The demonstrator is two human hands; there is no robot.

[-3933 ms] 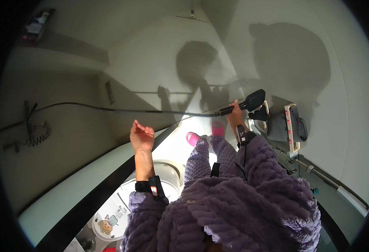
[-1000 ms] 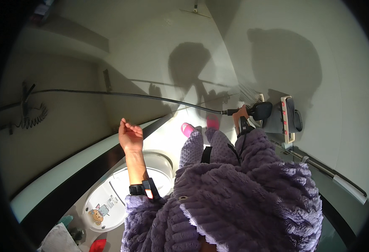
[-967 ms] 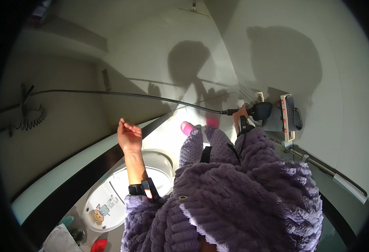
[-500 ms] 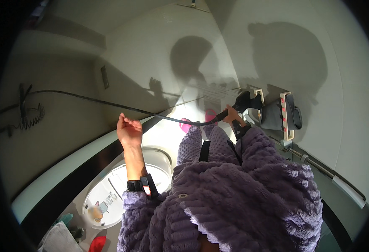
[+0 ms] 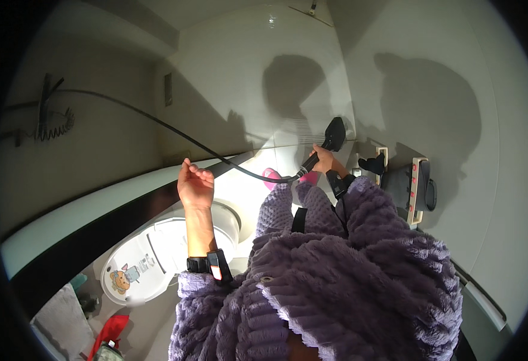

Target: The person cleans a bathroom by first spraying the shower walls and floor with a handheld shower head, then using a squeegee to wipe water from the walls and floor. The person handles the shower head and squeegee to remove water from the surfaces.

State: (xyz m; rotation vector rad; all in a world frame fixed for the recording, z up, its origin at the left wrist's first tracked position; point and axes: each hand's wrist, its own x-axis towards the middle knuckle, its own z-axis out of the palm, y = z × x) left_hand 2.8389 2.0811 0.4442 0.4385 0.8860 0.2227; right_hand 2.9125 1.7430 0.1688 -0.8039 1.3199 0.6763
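My right hand [image 5: 323, 160] is wrapped round the handle of a black shower head [image 5: 335, 133]. Thin jets of water [image 5: 296, 130] leave its face toward the left. From the handle's lower end a black hose [image 5: 213, 153] curves up to the fixture on the left wall. My left hand [image 5: 196, 186] is raised palm up, fingers loosely curled and holding nothing, just below the hose. Pink slippers [image 5: 270, 176] are on my feet, below the shower head.
A white toilet with a cartoon-printed lid [image 5: 141, 269] stands at lower left, near a red cloth [image 5: 112, 330]. On the left wall is a fixture with a coiled cord [image 5: 53, 123]. Wall racks hold dark slippers [image 5: 402, 184] at right. A dark-edged glass panel [image 5: 110, 224] crosses the left.
My right hand has lifted the shower head a little up and left, turning it more upright and away from the wall rack. The left hand stays raised; the view has shifted slightly.
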